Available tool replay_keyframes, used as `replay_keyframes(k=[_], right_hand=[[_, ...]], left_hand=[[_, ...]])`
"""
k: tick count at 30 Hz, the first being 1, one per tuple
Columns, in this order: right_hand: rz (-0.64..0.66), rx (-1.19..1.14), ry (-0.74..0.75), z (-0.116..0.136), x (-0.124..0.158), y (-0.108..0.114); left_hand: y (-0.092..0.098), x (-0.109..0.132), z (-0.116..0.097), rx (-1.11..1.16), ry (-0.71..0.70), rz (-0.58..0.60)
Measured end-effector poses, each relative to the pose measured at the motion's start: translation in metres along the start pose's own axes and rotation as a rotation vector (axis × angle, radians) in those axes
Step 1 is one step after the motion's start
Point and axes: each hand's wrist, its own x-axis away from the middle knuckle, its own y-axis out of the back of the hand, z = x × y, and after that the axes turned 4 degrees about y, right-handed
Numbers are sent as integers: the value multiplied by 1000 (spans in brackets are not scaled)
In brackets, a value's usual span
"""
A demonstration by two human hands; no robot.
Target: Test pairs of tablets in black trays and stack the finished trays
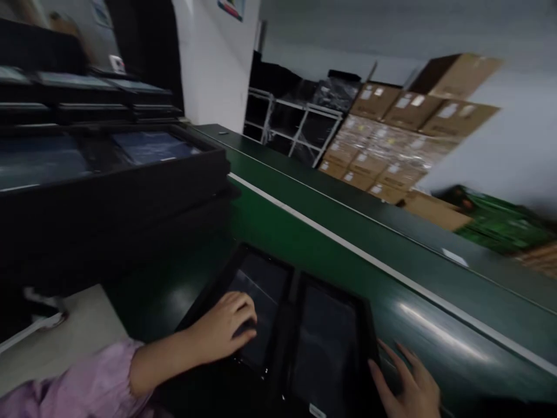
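A black tray (288, 322) with two compartments lies on the green conveyor belt in front of me. Each compartment holds a dark, flat, glossy panel, a left one (263, 284) and a right one (326, 342). Over the left panel is my left hand (232, 322), its fingers bent and the thumb apart from them; nothing shows between them. My right hand (407, 377) is beside the tray's right edge, fingers spread, with the thumb and a fingertip close to the rim. Whether it presses on the rim I cannot tell.
Stacked black trays (174, 174) with similar panels stand at the left. A pale board (82, 331) lies at the lower left. A white strip (331, 235) runs along the belt. Beyond it are cardboard boxes (374, 162), a metal rack (300, 125) and a green crate (500, 217).
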Motion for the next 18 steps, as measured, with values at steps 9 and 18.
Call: replay_keyframes(k=[9,18], right_hand=[[-45,61,-51,28,-39,-47],[-105,27,-87,41,-34,-57]], left_hand=[[-48,-133,-2,-153,136,163],[-44,-158,21,-346,192,56]])
